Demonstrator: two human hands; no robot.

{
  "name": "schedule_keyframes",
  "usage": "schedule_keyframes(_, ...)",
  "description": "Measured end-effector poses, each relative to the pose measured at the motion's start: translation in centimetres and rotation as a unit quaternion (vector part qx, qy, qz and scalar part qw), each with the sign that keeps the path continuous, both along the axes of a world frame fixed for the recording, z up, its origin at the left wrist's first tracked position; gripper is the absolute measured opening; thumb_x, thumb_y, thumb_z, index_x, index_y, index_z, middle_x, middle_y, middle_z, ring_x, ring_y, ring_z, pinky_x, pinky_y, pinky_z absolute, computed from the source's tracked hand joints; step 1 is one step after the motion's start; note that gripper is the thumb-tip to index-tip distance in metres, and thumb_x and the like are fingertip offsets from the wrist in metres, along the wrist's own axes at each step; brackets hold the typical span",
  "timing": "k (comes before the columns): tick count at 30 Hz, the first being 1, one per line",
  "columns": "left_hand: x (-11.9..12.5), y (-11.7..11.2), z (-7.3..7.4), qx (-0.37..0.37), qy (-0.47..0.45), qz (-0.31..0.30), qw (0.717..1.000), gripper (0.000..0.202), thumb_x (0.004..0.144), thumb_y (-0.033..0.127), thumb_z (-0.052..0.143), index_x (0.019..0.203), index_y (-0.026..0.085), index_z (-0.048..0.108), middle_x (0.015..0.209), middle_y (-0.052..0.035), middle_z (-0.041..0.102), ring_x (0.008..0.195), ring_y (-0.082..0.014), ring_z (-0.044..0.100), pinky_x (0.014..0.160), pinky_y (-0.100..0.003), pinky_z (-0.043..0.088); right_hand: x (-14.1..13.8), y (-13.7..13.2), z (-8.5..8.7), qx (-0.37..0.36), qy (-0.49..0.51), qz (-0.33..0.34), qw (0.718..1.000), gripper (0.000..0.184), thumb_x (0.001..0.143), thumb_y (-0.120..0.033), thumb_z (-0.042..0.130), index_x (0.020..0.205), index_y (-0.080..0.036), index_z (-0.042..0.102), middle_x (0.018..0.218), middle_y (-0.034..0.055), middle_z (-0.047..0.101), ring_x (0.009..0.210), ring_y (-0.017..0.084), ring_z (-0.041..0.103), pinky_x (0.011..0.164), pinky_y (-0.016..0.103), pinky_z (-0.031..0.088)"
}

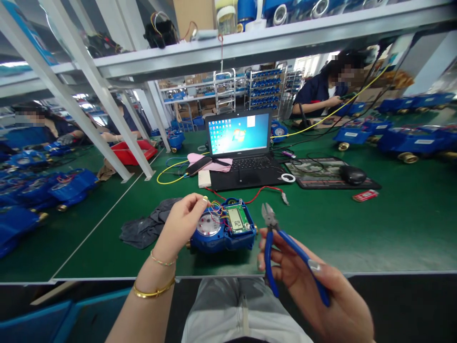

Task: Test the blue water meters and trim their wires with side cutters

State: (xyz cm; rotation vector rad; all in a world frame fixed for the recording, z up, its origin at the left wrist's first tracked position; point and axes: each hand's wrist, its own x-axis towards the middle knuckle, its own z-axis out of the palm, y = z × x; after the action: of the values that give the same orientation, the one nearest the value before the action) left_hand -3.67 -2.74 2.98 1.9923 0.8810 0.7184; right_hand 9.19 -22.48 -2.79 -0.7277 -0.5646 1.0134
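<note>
The blue meter [210, 244] lies on the green surface [328, 224]. Its long side runs left to right, with a brass end [188, 244] on the left. Its open box [240, 243] holds a green board [243, 212] and a little screen [235, 220] facing up. Up by the meter's left side, the left hand [183, 214] pinches a tiny yellow bit [205, 197] near thin wires [216, 206]. Right of the meter, the right hand [303, 288] holds blue-handled cutters [271, 222], tips apart, pointing away from the person.

The green table [321, 209] carries blue meters [241, 244] and 1 laptop [246, 164].
</note>
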Motion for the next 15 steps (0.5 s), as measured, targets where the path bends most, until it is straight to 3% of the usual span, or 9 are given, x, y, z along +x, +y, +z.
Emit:
schedule_keyframes(2,0.4,0.2,0.1,0.033,0.026,0.018,0.999,0.032,0.079,0.045,0.049,0.075,0.016,0.062,0.074,-0.0038,0.061,0.070,-0.0169,0.054,0.061,-0.026,0.040,2.1,-0.3,-1.1,-0.070,-0.128,-0.086,0.986,0.043,0.081,-0.054,0.051,0.112,-0.027,0.066,0.112,0.0111,0.063,0.091,0.030,0.061,0.069,0.039,0.050)
schedule_keyframes(3,0.6,0.3,0.1,0.050,0.038,0.029,0.998,0.031,0.079,0.043,0.049,0.074,0.016,0.063,0.074,-0.0041,0.062,0.070,-0.0174,0.054,0.061,-0.027,0.039,3.3,-0.3,-1.7,-0.125,-0.224,-0.134,0.957,0.044,0.081,-0.053,0.050,0.114,-0.027,0.064,0.112,0.0111,0.062,0.093,0.030,0.061,0.071,0.041,0.050)
schedule_keyframes(4,0.8,0.3,0.1,0.065,0.049,0.040,0.996,0.029,0.079,0.042,0.049,0.073,0.016,0.063,0.074,-0.0040,0.061,0.070,-0.0177,0.054,0.062,-0.027,0.038,4.5,-0.3,-2.3,-0.188,-0.332,-0.183,0.906,0.047,0.080,-0.052,0.050,0.117,-0.025,0.062,0.112,0.0117,0.061,0.096,0.031,0.060,0.075,0.042,0.050)
schedule_keyframes(7,1.3,0.4,-0.2,0.100,0.074,0.071,0.990,0.026,0.080,0.038,0.048,0.070,0.017,0.059,0.070,-0.0024,0.059,0.067,-0.0173,0.051,0.061,-0.028,0.034,8.2,0.2,-4.4,-0.345,-0.592,-0.292,0.668,0.062,0.076,-0.052,0.048,0.125,-0.014,0.056,0.116,0.0167,0.057,0.102,0.036,0.057,0.078,0.051,0.049)
schedule_keyframes(8,1.3,0.4,-0.4,0.109,0.079,0.080,0.988,0.025,0.080,0.038,0.048,0.070,0.017,0.058,0.068,-0.0017,0.057,0.066,-0.0168,0.050,0.061,-0.028,0.033,9.2,0.5,-5.2,-0.367,-0.637,-0.306,0.605,0.064,0.076,-0.052,0.046,0.125,-0.011,0.056,0.115,0.0183,0.057,0.101,0.038,0.058,0.075,0.053,0.050)
schedule_keyframes(9,1.4,0.5,-0.5,0.116,0.083,0.087,0.986,0.025,0.081,0.037,0.047,0.069,0.017,0.057,0.066,-0.0010,0.056,0.064,-0.0164,0.049,0.060,-0.028,0.032,10.0,0.8,-6.1,-0.371,-0.668,-0.314,0.563,0.065,0.076,-0.052,0.045,0.123,-0.009,0.057,0.114,0.0193,0.058,0.100,0.038,0.058,0.074,0.055,0.050)
schedule_keyframes(10,1.4,0.5,-0.6,0.122,0.086,0.091,0.985,0.025,0.082,0.037,0.046,0.069,0.018,0.056,0.066,-0.0005,0.055,0.063,-0.0160,0.048,0.060,-0.028,0.032,10.5,1.1,-6.9,-0.361,-0.691,-0.316,0.541,0.064,0.077,-0.052,0.043,0.122,-0.008,0.057,0.115,0.0197,0.058,0.101,0.039,0.058,0.075,0.057,0.050)
schedule_keyframes(12,1.3,0.4,-0.8,0.132,0.088,0.095,0.983,0.024,0.083,0.035,0.045,0.070,0.018,0.055,0.066,-0.0001,0.054,0.063,-0.0156,0.048,0.060,-0.028,0.032,10.8,1.7,-8.0,-0.318,-0.720,-0.324,0.525,0.061,0.081,-0.053,0.040,0.122,-0.010,0.055,0.121,0.0188,0.057,0.109,0.040,0.055,0.080,0.065,0.047)
schedule_keyframes(15,1.2,0.3,-0.8,0.144,0.091,0.092,0.981,0.022,0.085,0.033,0.044,0.073,0.018,0.055,0.068,-0.0001,0.056,0.064,-0.0156,0.049,0.061,-0.028,0.035,9.5,2.8,-8.4,-0.236,-0.728,-0.345,0.544,0.056,0.089,-0.057,0.034,0.127,-0.018,0.048,0.131,0.0142,0.054,0.123,0.038,0.047,0.087,0.075,0.037)
